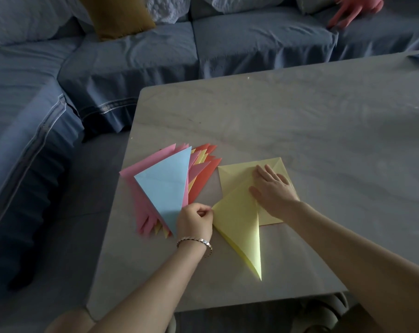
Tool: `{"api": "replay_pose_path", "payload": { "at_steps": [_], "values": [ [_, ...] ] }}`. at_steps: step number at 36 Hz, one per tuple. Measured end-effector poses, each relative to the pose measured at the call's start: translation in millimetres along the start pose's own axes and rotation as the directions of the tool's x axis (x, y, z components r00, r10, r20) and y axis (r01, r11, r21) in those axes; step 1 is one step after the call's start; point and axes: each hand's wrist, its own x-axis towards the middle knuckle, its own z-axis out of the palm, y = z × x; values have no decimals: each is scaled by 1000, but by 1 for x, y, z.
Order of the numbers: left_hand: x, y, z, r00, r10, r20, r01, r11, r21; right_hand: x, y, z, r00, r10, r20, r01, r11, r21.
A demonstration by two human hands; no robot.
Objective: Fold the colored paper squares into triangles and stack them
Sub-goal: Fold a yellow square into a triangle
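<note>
Nearest you: sharp tip of the yellow triangle (237, 219), pointing at the table's near edge. Its long axis runs from that tip away toward your right hand (273, 188). Left hand (195, 218), bracelet (195, 242) on the wrist, pinches the triangle's left corner between thumb and fingertips. Right hand lies flat, fingers straight, pressing the triangle's far end onto the yellow sheet (232, 176) beneath. The stack (198, 176) of folded pieces, blue triangle (166, 186) on top, sits just left of the left hand; touching or merely overlapped, can't tell. So the left hand is nearer the stack. My read: lift the right palm, then swing the piece left, axis matched to the blue one. Beyond: table (299, 116), then sofa (131, 56) with a mustard cushion (117, 15).
</note>
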Motion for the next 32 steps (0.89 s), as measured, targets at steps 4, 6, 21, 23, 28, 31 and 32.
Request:
{"api": "replay_pose_path", "payload": {
  "at_steps": [4, 6, 21, 23, 28, 31, 32],
  "values": [
    [1, -1, 0, 1000, 5, -3, -5, 1000, -1, -15, 6, 3, 998, -39, 48, 36, 998, 55],
    [2, -2, 0, 1000, 5, -4, -5, 1000, 0, -24, 9, 3, 996, -49, 73, 41, 994, 103],
    [-1, 0, 1, 1000, 0, -25, 0, 1000, 14, -94, -4, 10, 914, -242, 325, 258, 966, -6],
    [-2, 1, 1, 1000, 4, -20, -3, 1000, 19, -99, -6, 13, 909, -243, 338, 261, 965, -6],
    [6, 11, -11, 994, 99, -42, -98, 995, 30, -101, -4, 4, 899, -318, 300, 299, 948, 108],
    [23, 23, -35, 968, 214, -132, -207, 976, 64, -96, 0, -7, 934, -307, 183, 266, 939, 216],
    [30, 25, -45, 959, 244, -144, -235, 969, 79, -93, 2, -10, 946, -290, 141, 259, 944, 205]
  ]
}}
